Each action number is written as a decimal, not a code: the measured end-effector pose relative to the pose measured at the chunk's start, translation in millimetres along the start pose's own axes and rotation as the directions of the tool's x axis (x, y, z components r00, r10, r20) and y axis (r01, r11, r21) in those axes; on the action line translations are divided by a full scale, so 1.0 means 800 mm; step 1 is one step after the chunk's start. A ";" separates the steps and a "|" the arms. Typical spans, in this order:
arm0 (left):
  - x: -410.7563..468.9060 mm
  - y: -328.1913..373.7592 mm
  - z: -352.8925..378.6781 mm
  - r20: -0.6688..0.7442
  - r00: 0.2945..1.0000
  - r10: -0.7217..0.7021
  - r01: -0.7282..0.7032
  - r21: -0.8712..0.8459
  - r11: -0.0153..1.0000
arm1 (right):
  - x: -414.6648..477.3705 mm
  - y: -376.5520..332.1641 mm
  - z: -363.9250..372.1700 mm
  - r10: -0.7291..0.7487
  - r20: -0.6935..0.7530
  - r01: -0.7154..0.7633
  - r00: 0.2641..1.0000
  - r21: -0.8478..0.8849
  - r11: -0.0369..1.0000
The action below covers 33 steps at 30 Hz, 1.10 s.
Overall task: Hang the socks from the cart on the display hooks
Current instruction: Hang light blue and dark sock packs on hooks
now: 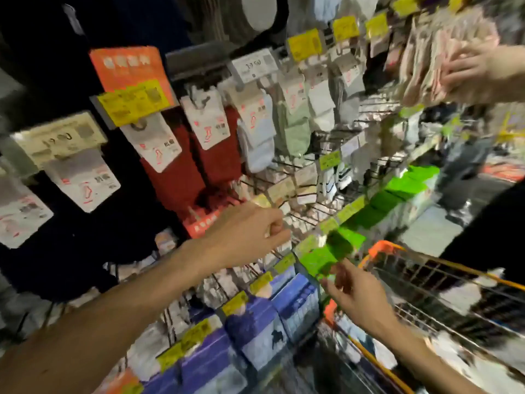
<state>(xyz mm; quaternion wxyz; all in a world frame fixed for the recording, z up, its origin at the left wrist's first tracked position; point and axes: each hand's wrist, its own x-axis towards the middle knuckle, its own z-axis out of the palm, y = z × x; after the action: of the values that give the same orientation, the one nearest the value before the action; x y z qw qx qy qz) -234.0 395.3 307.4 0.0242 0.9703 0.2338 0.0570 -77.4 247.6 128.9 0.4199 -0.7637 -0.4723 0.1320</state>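
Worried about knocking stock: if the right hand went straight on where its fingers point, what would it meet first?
Likely the green packs just beyond the right hand; blur hides whether they already touch.

Dim overall, heavy motion blur throughout (worst at right), dark upper left corner, wide-angle bending at edges

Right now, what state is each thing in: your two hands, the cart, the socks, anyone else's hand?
left hand: fingers curled at the wire rack; too blurred to tell if it holds anything.
right hand: fingers straight, reaching to the green packs.
cart: standing beside the display; contents blurred.
red socks: hanging on hooks.
other person's hand: gripping pink socks.
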 end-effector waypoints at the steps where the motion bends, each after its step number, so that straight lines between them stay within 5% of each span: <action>1: 0.002 0.010 0.027 0.095 0.994 0.048 -0.050 0.023 0.998 | -0.028 0.022 0.001 0.080 0.040 -0.079 0.996 -0.033 0.996; 8: 0.029 0.112 0.241 0.475 0.861 0.182 -0.138 -0.127 0.982 | -0.155 0.180 -0.025 0.566 0.114 -0.541 0.817 -0.189 0.820; 15: 0.090 0.179 0.447 0.603 0.794 0.077 0.081 -0.230 0.970 | -0.207 0.341 -0.038 0.824 0.141 -0.801 0.548 -0.195 0.566; 19: 0.123 0.185 0.548 0.631 0.755 -0.178 0.367 -0.183 0.912 | -0.202 0.410 -0.025 0.876 0.198 -0.840 0.439 -0.256 0.479; 22: 0.138 0.180 0.612 0.644 0.659 -0.388 0.597 -0.135 0.791 | -0.170 0.452 -0.006 0.857 0.285 -0.811 0.428 -0.298 0.504; 27: 0.156 0.170 0.679 0.686 0.528 -0.501 0.763 -0.124 0.635 | -0.117 0.519 0.036 0.866 0.258 -0.844 0.428 -0.228 0.485; 33: 0.172 0.166 0.704 0.682 0.537 -0.498 0.628 0.072 0.775 | -0.110 0.589 0.068 0.912 0.105 -0.858 0.396 -0.310 0.409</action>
<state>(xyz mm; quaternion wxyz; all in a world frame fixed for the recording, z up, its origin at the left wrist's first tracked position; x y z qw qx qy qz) 16.3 328.5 -227.7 0.2113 0.7886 0.5031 -0.2834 131.9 107.6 -282.3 0.1376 -0.9116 -0.0520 0.3839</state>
